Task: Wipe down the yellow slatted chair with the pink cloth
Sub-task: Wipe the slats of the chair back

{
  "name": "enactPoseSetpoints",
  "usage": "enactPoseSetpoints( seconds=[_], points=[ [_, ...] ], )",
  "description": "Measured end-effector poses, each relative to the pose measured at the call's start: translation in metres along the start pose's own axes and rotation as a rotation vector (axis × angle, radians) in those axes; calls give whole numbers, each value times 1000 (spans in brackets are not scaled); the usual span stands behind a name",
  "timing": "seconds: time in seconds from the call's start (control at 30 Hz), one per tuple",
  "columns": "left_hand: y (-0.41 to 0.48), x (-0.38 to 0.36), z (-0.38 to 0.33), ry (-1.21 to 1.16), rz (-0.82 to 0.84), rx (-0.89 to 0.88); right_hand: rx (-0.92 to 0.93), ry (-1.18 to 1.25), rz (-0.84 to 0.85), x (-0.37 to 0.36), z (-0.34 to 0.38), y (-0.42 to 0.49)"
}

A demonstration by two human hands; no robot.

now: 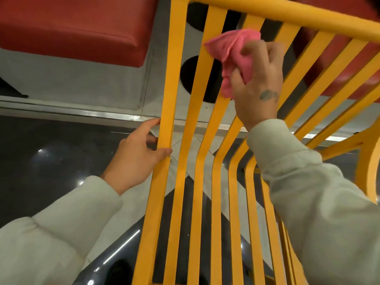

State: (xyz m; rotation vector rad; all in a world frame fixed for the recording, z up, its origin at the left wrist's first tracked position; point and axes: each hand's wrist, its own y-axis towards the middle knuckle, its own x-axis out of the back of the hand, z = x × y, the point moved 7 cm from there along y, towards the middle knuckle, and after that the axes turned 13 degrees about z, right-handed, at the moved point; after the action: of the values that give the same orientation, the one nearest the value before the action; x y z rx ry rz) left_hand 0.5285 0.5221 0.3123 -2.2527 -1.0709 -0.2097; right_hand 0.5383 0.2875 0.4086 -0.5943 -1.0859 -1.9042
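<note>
Mid-wipe, fingers of my right hand [257, 85] pinch the pink cloth [232, 50] just below the top rail [287, 15] of the yellow slatted chair [178, 182], my left hand [135, 159] gripping its edge slat [165, 95]; next I'd stroke downward.

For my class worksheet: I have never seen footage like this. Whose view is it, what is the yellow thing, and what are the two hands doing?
There is no machine here: a person wears a camera on the head, so this one picture looks forward and down at their own hands. The yellow bars are a slatted chair, seen close. The left hand grips its outer slat. The right hand holds a bunched pink cloth against the upper slats. Behind lie a red cushion and a glossy dark floor.
</note>
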Motion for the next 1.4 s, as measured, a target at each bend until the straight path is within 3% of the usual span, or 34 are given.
enactPoseSetpoints(
  seconds=[0.17, 0.27, 0.4, 0.47, 0.53, 0.7, 0.83, 0.93, 1.07, 1.27, 1.33, 1.4],
  points=[
    [5, 1, 6, -54, 22, -24, -14, -55, 35, -50, -30, -51],
    [7, 0, 9, -51, 12, -39, -15, -48, 257, -98, -53, -99],
    [4, -1, 10, -46, 0, -42, -90, -246, 632, -150, -102, -155],
    [3, -1, 10, -40, 1, -36, -115, -293, 702, -152, -110, -160],
    [4, -1, 11, -41, 8, -34, -94, -255, 632, -137, -98, -147],
    [2, -1, 10, -43, 9, -18, -34, -55, 243, -55, -42, -66],
    [0, -2, 9, -56, 12, 9, 71, -105, -19, 8, -4, 2],
    [-1, -1, 9, -60, 13, 8, 125, -112, -105, 23, 4, 19],
    [-1, -2, 12, -60, 11, -6, 96, -99, -31, -15, -13, -18],
    [2, -1, 16, -50, 15, -19, -28, -142, 530, -103, -63, -113],
    [2, -2, 17, -56, 17, -20, -117, -106, 579, -100, -61, -111],
    [1, -3, 17, -62, 30, -20, -68, -28, 532, -78, -36, -94]
  ],
)
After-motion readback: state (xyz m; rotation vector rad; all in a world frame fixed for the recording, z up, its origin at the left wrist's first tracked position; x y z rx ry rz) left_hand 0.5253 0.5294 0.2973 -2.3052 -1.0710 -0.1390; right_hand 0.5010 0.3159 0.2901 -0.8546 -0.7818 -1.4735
